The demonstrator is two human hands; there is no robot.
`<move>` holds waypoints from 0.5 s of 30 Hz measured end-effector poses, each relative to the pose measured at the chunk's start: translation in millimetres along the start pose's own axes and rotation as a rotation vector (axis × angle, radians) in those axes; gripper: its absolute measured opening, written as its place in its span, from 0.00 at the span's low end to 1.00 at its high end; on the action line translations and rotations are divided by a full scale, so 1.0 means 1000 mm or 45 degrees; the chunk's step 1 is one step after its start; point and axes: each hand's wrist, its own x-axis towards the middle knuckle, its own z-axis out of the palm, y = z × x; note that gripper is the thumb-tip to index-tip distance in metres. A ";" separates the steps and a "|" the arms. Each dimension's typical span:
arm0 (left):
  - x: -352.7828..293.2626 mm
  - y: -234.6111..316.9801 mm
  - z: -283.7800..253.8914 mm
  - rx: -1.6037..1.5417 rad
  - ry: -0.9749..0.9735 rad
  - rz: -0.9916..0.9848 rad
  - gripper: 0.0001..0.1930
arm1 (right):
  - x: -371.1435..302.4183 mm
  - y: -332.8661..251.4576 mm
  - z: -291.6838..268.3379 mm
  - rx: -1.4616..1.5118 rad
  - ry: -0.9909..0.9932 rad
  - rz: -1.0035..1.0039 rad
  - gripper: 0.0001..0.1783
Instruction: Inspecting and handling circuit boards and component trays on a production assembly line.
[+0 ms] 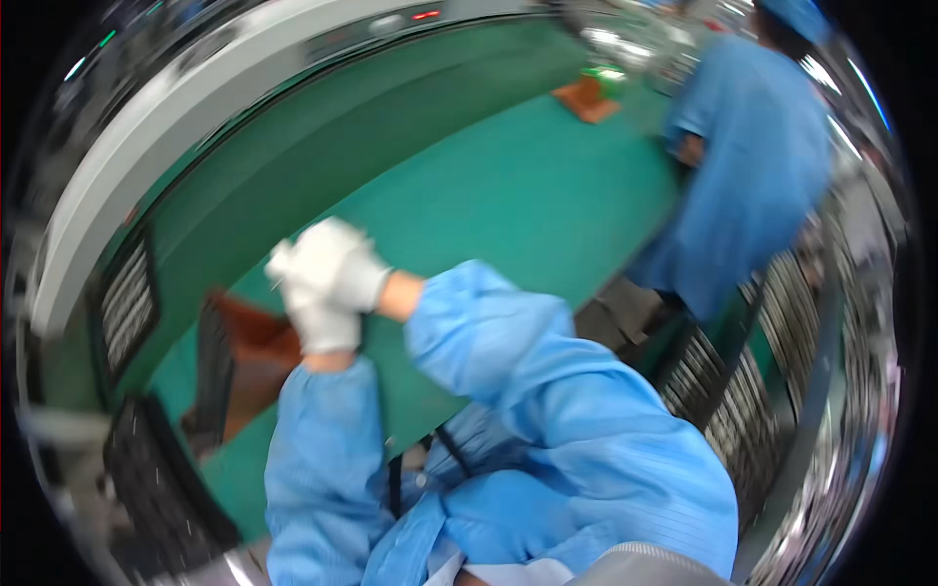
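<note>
My gloved right hand (338, 262) overlaps my left hand (323, 322), fingers too blurred to read; my forearms (327, 439) converge behind them.

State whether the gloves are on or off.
On: white gloves cover left hand and right hand; bare wrists show between gloves and sleeves.

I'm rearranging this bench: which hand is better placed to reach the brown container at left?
Probably the left hand: it appears closer to the brown container; the right hand, angled in from the right, lies farther.

White-gloved left hand (320, 320) and right hand (337, 259) over flat green tabletop (489, 210); boxy brown bin (262, 366) left of grip; blue-gowned person (757, 156) far right.
</note>
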 end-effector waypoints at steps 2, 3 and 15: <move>0.004 -0.007 -0.026 -0.368 -0.051 0.039 0.21 | -0.004 0.007 -0.006 -0.323 -0.119 -0.374 0.14; -0.001 -0.020 -0.029 0.189 0.091 0.282 0.22 | -0.009 0.012 -0.015 -0.382 -0.194 -0.593 0.08; -0.063 0.045 0.085 0.405 0.187 0.385 0.21 | -0.009 0.012 -0.030 1.046 -0.082 0.398 0.23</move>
